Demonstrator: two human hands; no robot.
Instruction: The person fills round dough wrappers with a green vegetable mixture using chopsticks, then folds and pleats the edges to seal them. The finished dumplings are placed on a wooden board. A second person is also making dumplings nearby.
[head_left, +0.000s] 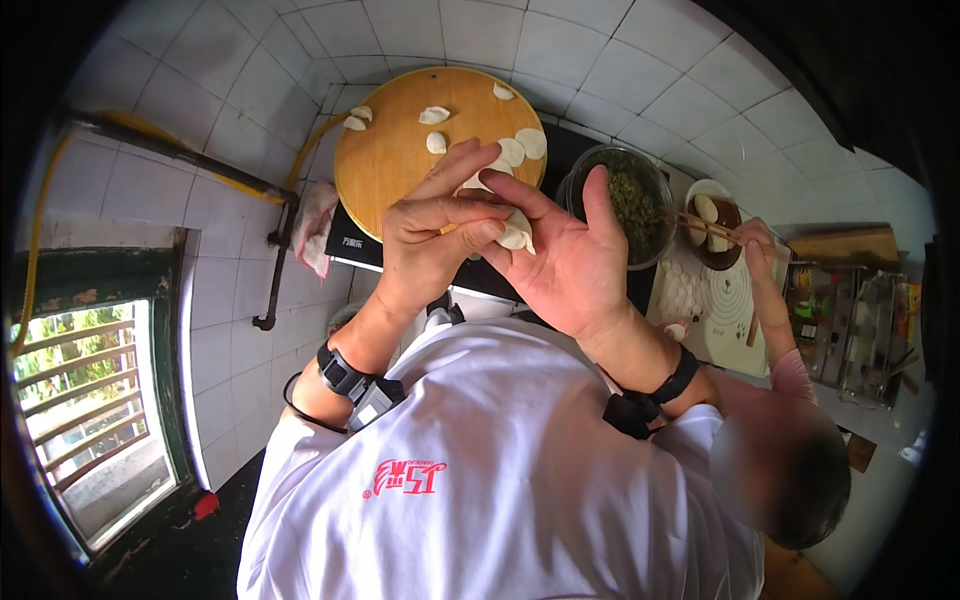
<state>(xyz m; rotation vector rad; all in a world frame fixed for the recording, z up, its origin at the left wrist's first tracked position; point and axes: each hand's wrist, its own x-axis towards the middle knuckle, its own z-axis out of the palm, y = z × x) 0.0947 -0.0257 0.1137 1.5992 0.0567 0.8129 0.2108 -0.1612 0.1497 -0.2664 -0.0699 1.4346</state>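
A folded white dumpling (514, 231) is between my two hands, above the near edge of a round wooden board (390, 176). The thumb and fingers of my left hand (435, 236) pinch its edge. My right hand (566, 255) cradles it on the fingers, palm up, the thumb standing apart. Flat round dough wrappers (531, 142) overlap at the board's right side, partly hidden behind my fingers. Several shaped dumplings (433, 115) lie spread on the board. Right of the board is a clear bowl of chopped green filling (634, 202).
At the right, a co-worker's hand (754, 236) holds chopsticks (701, 225) over a brown bowl (724, 255). A pale mat (731, 300) bears a ring pattern. Tiled walls stand behind and left; a dark pipe (281, 240) runs down the left wall. A cloth (315, 225) lies beside the board.
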